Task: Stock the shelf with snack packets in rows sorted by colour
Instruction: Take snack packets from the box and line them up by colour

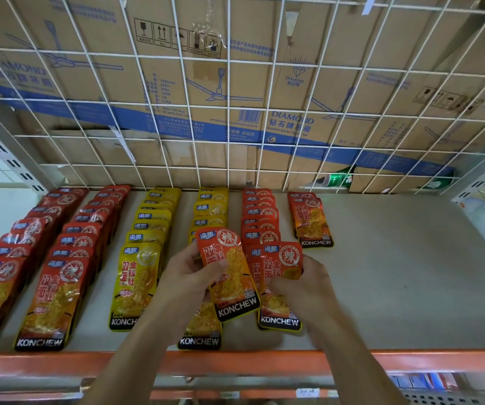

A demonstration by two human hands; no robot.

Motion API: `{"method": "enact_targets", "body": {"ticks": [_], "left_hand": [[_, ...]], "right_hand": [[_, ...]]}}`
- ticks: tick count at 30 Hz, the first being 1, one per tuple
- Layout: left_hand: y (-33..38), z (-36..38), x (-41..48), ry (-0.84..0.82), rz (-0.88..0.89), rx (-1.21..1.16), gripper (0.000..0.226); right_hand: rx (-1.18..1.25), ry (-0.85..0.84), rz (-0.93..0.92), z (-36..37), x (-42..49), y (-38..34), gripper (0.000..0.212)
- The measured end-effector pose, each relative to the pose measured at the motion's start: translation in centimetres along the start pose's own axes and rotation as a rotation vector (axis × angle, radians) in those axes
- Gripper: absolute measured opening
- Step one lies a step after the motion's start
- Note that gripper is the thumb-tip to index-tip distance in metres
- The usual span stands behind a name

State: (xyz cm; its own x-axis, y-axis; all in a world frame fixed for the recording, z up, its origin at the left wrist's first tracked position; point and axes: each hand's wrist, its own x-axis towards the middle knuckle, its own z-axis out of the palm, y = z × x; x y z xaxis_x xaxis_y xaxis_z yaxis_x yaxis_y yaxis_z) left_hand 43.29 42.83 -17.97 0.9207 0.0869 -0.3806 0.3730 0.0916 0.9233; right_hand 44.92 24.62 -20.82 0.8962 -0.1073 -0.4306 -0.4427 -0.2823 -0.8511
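The left hand (188, 276) grips an orange packet (229, 276) above the shelf (396, 273). At its 3 o'clock, the right hand (305, 285) pinches a second orange packet (282, 258) onto the orange row (260, 217). That keeps orange together, with the yellow rows (153, 226) at 9 o'clock.

I count six rows of snack packets on the shelf (396, 273) - two dark red rows (71, 249), two yellow rows (144, 229) and two orange rows (260, 226). The short orange row (312, 223) at far right has two packets; the others overlap too closely to count. One loose orange packet (229, 270) is held in my left hand (187, 276), and one front packet (282, 258) is pinched by my right hand (305, 285).
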Motion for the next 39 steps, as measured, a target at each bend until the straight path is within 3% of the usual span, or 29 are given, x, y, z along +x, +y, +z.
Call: {"method": "enact_targets", "body": {"ticks": [26,33,39], "left_hand": [[-0.6,0.3,0.2,-0.031,-0.007,0.012,0.025],[-0.8,0.1,0.2,-0.026,-0.002,0.042,0.023],[-1.2,0.1,0.2,-0.014,-0.019,0.068,0.022]], "right_hand": [[-0.086,0.004,-0.072,-0.7,-0.6,1.0,0.043],[-0.129,0.045,-0.090,-0.9,-0.7,1.2,0.067],[-0.234,-0.074,-0.159,-1.3,-1.3,1.2,0.078]]}}
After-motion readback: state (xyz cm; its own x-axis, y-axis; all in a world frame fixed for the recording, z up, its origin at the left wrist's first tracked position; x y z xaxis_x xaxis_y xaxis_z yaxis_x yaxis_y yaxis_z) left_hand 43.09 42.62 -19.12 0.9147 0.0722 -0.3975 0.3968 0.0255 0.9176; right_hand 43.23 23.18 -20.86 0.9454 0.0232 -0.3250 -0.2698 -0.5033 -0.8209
